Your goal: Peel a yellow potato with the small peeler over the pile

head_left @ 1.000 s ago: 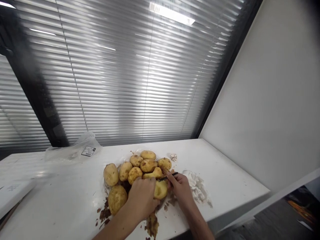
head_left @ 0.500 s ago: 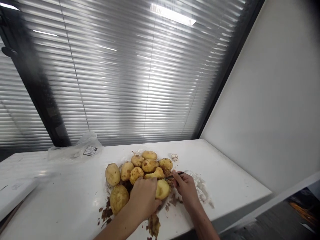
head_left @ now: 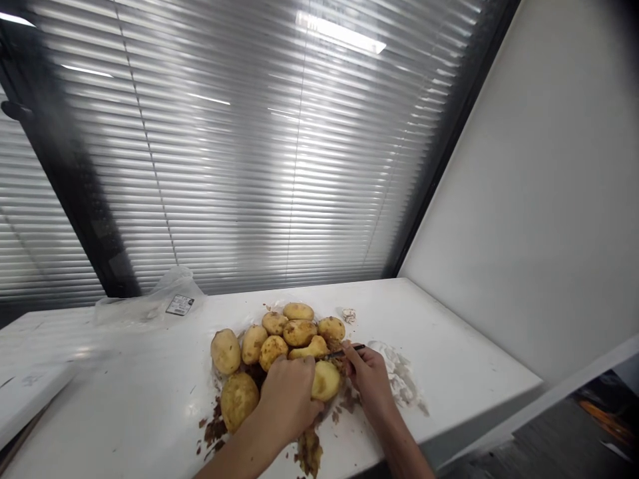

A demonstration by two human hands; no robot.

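At the far left edge of the table (head_left: 124, 399) lies a flat white board (head_left: 30, 396), blurred. Behind it, by the blinds (head_left: 224, 166), sits a crumpled clear bag (head_left: 150, 303) with one small white label (head_left: 180, 305); its print is too small to read. Near the table's middle is a heap of potatoes (head_left: 279, 336): about nine show, counting the big one (head_left: 238, 400) at the near left of the heap. Brown peelings (head_left: 212, 429) lie scattered at the heap's near side, with a clump (head_left: 309, 452) at the table's front edge. The left hand (head_left: 289, 396) is closed around a pale, partly peeled potato (head_left: 327, 380), held just at the heap's near side, over the peelings. Just right of it, the right hand (head_left: 369, 376) is closed on a thin dark peeler (head_left: 344, 351), its tip pointing left at the held potato's top. A small pale scrap (head_left: 348, 314) lies behind the heap, and a whitish smear (head_left: 399, 376) marks the table right of the right hand. A plain white wall (head_left: 539, 199) stands to the right.
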